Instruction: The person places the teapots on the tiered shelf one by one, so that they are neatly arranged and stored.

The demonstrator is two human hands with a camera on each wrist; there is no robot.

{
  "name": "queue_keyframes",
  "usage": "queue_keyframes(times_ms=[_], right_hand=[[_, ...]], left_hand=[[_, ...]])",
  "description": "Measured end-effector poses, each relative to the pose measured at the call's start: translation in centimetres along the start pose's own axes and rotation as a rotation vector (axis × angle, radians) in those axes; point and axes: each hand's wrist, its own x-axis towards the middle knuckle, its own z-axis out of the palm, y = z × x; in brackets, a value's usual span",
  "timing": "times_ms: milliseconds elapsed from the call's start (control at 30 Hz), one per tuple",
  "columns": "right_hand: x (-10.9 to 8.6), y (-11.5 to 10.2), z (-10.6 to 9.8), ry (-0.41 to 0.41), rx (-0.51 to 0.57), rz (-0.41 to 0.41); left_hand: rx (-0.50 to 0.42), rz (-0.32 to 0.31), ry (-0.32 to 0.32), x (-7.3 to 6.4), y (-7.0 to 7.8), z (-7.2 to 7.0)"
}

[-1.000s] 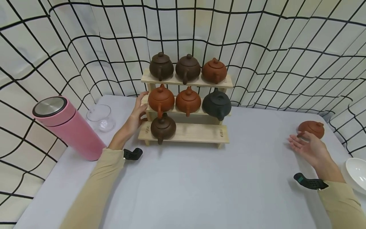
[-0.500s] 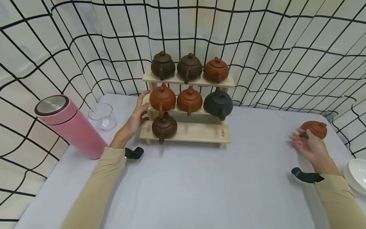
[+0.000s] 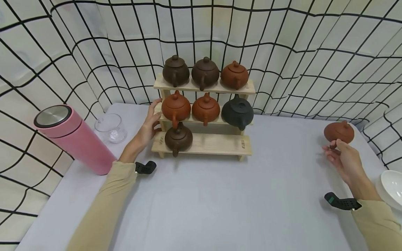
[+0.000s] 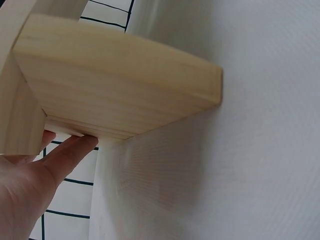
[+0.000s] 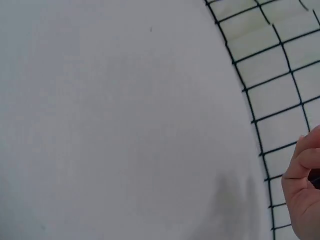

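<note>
At the far right of the head view, my right hand (image 3: 349,161) pinches the handle of a reddish-brown teapot (image 3: 340,132). The teapot's body points away from the hand. Only part of the curled right fingers shows in the right wrist view, with a dark bit between them. My left hand (image 3: 145,130) holds the left side of a three-tier wooden stand (image 3: 216,143); in the left wrist view its fingers (image 4: 70,155) reach behind the wood. A dark brown teapot (image 3: 178,138) sits on the stand's bottom tier, at the left.
More teapots fill the upper tiers, including an orange one (image 3: 176,106) and a black one (image 3: 237,112). To the left stand a pink thermos (image 3: 78,139) and a clear glass cup (image 3: 110,127). A white bowl (image 3: 392,188) is at the right edge. Black-lined cloth surrounds the table.
My right fingers have closed on the teapot's handle. The teapot has shifted up in the head view and its angle has changed. My left hand stays on the stand.
</note>
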Motion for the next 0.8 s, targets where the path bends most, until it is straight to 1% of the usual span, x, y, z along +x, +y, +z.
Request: queue_keyframes(times_ms=[67,267,367,433,533,600,700,800], right_hand=[[-0.4,-0.5,1.3,-0.041,-0.051,-0.079],[-2.5,-2.7,6.4,-0.159,-0.135,-0.285],[-3.9,-3.7,9.2,-0.245,-0.177,-0.37],[-4.9,-4.3,11.0,-0.294,-0.216,-0.411],[-6.4,-4.8,13.6,-0.345,-0.278,-0.432],[-7.4,-4.7,15.2,-0.369,-0.318,-0.434],[-8.5,-3.9,17.2,-0.423,-0.38,-0.409],[-9.5,-2.4,18.8,-0.484,-0.438,-0.365]], left_hand=[[-0.008,0.001,0.006,0.0,0.0,0.0],[0.0,0.004,0.011,0.0,0.0,0.0],[0.007,0.002,0.009,0.0,0.0,0.0],[0.004,0.001,0.01,0.0,0.0,0.0],[-0.003,0.001,0.014,0.0,0.0,-0.1],[-0.009,-0.001,0.017,0.0,0.0,-0.1],[-0.02,-0.006,0.019,0.0,0.1,-0.1],[-0.019,-0.009,0.013,0.1,0.1,0.0]])
